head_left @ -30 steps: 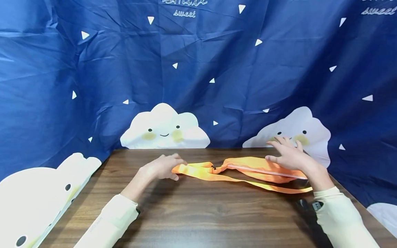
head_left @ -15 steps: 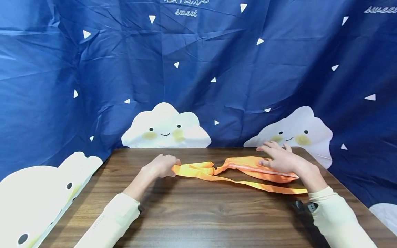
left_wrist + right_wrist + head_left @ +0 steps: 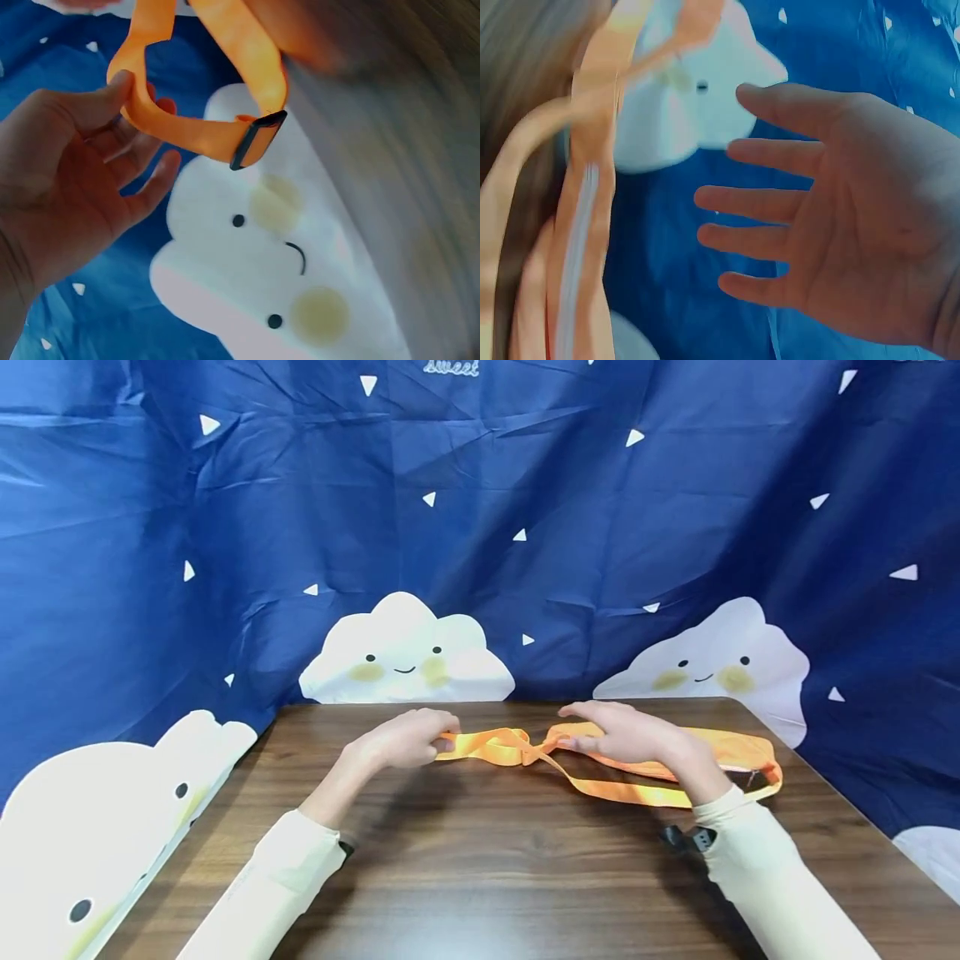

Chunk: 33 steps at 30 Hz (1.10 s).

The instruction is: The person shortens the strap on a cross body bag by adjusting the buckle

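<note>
An orange waist bag (image 3: 731,749) lies at the back right of the table, its white zip (image 3: 577,255) plain in the right wrist view. From its left end runs an orange strap (image 3: 630,793), looped back along the front. My left hand (image 3: 405,739) pinches the left end of this strap between thumb and fingers. A black slider buckle (image 3: 259,139) hangs on the strap beyond the fingertips. Over the bag's left part is my right hand (image 3: 626,732), fingers spread and relaxed, gripping nothing. The right wrist view shows its palm (image 3: 877,225) beside the bag.
The brown wooden table (image 3: 480,860) ends at a back edge close behind the bag. A blue cloth (image 3: 480,527) with white clouds and triangles hangs behind it and along the sides. A dark band with a small device (image 3: 701,838) sits at the right wrist.
My left hand has closed on the strap end and moved slightly right. My right hand has moved left over the bag, uncovering its right end. The head view has tipped down a little.
</note>
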Tool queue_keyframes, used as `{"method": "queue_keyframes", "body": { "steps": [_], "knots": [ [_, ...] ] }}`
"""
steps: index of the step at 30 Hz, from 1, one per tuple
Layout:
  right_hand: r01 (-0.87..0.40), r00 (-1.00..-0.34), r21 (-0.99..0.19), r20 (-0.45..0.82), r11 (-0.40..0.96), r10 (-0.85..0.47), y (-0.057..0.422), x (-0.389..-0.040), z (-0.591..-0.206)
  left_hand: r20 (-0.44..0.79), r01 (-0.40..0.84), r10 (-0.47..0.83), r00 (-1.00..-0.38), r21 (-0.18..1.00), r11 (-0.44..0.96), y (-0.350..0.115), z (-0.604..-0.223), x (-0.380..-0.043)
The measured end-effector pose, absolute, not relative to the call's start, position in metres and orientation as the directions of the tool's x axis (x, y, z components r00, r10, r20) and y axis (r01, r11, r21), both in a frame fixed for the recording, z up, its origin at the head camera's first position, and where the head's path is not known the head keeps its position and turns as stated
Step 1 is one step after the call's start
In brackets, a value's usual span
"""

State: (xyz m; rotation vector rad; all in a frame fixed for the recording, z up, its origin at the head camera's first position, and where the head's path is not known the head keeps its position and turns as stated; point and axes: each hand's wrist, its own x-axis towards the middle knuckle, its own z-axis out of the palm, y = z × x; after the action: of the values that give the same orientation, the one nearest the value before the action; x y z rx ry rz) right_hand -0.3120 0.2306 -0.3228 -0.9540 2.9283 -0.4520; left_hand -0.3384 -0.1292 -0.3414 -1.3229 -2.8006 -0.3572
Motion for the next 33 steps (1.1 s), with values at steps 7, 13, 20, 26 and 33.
{"method": "queue_keyframes", "body": {
  "steps": [7,13,20,26,33],
  "knots": [
    [-0.544,-0.781,-0.485,-0.006,0.684,-0.625,0.174,-0.313,-0.342,0.176,0.820,0.813,-0.555,0.279,0.500,-0.117,-0.334,-0.323],
    [-0.649,-0.684,-0.482,0.031,0.588,-0.729,0.151,-0.320,-0.357,0.185,0.821,0.826,-0.532,0.354,0.449,-0.120,-0.329,-0.321],
    [-0.592,-0.654,-0.681,0.095,0.431,-0.750,0.162,-0.323,-0.347,0.145,0.758,0.807,-0.573,0.467,0.455,-0.126,-0.329,-0.332],
    [-0.451,-0.645,-0.876,0.185,0.174,-0.741,0.175,-0.314,-0.325,0.131,0.725,0.804,-0.581,0.531,0.438,-0.130,-0.334,-0.337],
    [-0.585,-0.605,-0.810,0.464,-0.033,-0.647,0.192,-0.303,-0.298,0.270,0.809,0.793,-0.547,0.416,0.416,-0.132,-0.334,-0.339]
  ]
}}
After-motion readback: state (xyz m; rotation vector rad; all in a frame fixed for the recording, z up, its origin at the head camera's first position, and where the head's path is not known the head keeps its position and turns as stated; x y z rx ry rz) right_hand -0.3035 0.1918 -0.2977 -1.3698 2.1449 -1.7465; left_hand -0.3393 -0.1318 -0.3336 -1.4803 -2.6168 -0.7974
